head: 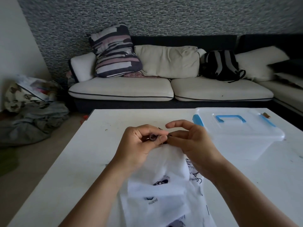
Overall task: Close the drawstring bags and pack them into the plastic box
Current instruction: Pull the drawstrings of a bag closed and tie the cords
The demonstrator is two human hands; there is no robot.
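While both hands' fingers pinch one white bag's (165, 163) dark neck, one lidded plastic box (237, 135) sits nearby.

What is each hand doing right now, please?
Left hand: fingers pinch the gathered dark neck of the white drawstring bag.
Right hand: fingers pinch the same neck; index finger raised.

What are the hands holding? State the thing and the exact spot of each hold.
Both hold the white fabric drawstring bag at its gathered top: the left hand pinches the dark ring-shaped mouth, the right hand pinches the dark cord beside it.
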